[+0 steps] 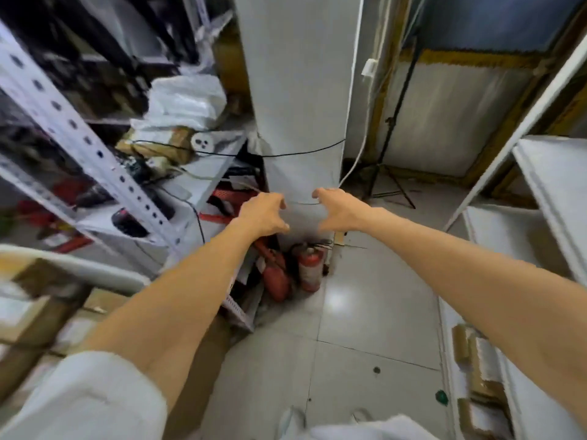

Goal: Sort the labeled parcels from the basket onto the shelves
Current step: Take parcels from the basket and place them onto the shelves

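Observation:
Both my arms reach forward over the tiled floor, in front of a white pillar. My left hand point(263, 214) and my right hand point(336, 211) face each other a short way apart, fingers loosely curled, with nothing between them. At the lower left a basket with a pale rim point(73, 265) holds cardboard parcels point(41, 315), blurred by motion. White shelves point(552, 182) stand on the right, and several brown parcels with white labels point(482, 376) lie on the lowest level.
A perforated metal rack point(79, 134) on the left carries white bags, cables and a power strip. Two red fire extinguishers point(309, 268) sit at the foot of the pillar point(301, 90). A black tripod point(386, 160) stands behind it. The grey tiled floor point(365, 312) runs ahead.

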Action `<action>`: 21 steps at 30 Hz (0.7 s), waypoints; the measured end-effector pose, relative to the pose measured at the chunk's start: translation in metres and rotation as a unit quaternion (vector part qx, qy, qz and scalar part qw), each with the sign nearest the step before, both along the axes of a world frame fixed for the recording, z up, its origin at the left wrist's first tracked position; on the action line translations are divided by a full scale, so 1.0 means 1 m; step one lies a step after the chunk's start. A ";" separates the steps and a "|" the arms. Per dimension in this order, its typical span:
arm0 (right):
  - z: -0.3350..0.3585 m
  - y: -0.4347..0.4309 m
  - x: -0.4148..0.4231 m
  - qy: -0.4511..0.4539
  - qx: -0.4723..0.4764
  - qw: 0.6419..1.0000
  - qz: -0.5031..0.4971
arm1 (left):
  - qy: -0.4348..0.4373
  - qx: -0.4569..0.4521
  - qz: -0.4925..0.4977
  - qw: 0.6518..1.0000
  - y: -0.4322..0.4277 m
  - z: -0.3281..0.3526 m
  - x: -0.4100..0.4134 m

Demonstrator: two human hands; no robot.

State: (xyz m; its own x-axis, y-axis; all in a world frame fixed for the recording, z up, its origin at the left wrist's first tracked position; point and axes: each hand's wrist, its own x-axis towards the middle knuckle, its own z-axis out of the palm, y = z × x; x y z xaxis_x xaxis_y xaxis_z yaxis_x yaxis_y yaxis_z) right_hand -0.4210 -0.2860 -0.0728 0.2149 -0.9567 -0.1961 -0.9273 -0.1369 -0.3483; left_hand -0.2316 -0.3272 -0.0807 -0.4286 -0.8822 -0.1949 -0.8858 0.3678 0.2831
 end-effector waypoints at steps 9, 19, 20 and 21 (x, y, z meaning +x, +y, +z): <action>-0.022 0.005 0.152 0.005 0.017 0.951 0.310 | 0.009 0.045 0.269 0.962 0.109 -0.018 0.135; -0.051 0.069 0.320 0.033 0.014 0.846 0.533 | 0.038 0.069 0.528 0.846 0.253 -0.048 0.257; -0.053 0.072 0.335 0.043 0.005 0.834 0.549 | 0.044 0.064 0.539 0.839 0.254 -0.049 0.267; -0.053 0.074 0.349 0.054 0.000 0.826 0.561 | 0.050 0.063 0.543 0.836 0.254 -0.050 0.275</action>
